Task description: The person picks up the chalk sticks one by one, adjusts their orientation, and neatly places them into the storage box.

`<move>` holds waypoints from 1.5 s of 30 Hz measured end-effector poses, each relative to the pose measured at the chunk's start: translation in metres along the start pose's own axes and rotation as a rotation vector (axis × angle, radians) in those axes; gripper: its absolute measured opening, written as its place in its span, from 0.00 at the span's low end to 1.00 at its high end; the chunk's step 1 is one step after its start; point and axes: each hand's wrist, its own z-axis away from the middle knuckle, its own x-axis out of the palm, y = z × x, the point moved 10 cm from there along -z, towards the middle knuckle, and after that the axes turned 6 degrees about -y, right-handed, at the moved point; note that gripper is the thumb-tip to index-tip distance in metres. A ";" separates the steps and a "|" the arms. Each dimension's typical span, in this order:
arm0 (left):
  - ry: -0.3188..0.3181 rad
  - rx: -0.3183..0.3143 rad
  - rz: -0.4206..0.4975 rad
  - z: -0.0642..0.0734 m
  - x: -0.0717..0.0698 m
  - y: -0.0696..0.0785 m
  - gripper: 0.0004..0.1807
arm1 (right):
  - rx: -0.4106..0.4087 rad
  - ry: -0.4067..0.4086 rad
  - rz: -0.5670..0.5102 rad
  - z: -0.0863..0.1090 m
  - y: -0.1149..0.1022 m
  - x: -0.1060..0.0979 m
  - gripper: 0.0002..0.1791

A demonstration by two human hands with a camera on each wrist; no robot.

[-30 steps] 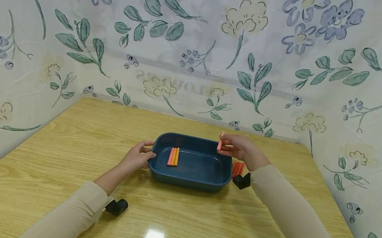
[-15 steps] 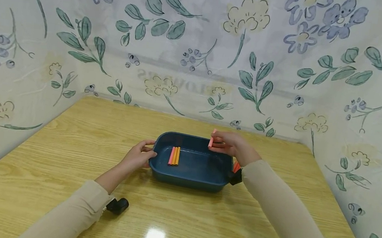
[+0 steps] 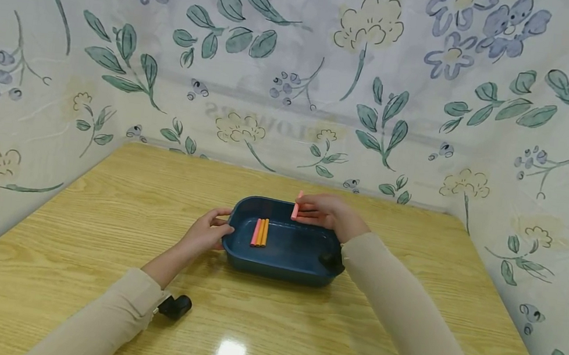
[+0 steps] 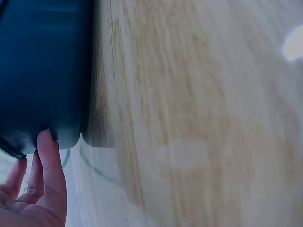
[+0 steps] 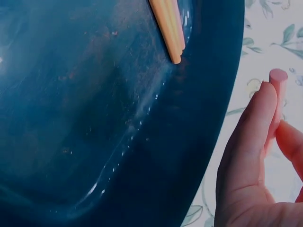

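A dark blue rounded-rectangular dish (image 3: 279,269) sits on the table. My left hand (image 3: 203,232) grips its left end, thumb at the rim and fingers against the outer wall; in the left wrist view the fingers (image 4: 51,165) touch that wall. Over the dish's back rim, my right hand (image 3: 330,211) pinches a pink chalk stick (image 3: 296,208) between thumb and fingers. In the right wrist view, the flat end of this chalk (image 5: 278,75) shows above the fingertips. Inside the dish, toward the left, one pink and two orange chalk sticks (image 3: 259,233) lie side by side.
The wooden table (image 3: 257,326) extends around the dish. Behind and at both sides hangs a floral cloth (image 3: 284,84). A black wrist camera (image 3: 175,307) sticks out from the left sleeve, and another (image 3: 330,260) overlaps the dish's right end.
My right hand has moved left along the dish's back side with the pink chalk. Its arm now hides the red sticks seen right of the dish. The left hand stays put.
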 end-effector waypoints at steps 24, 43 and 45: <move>0.007 -0.005 0.002 0.001 -0.002 0.000 0.27 | 0.112 -0.088 0.059 -0.020 0.020 0.035 0.18; 0.007 -0.003 0.022 0.000 -0.001 0.000 0.27 | 0.247 -0.094 0.104 -0.038 0.054 0.041 0.14; 0.012 -0.008 0.023 0.000 -0.002 -0.002 0.26 | 0.253 -0.097 0.114 -0.039 0.057 0.042 0.14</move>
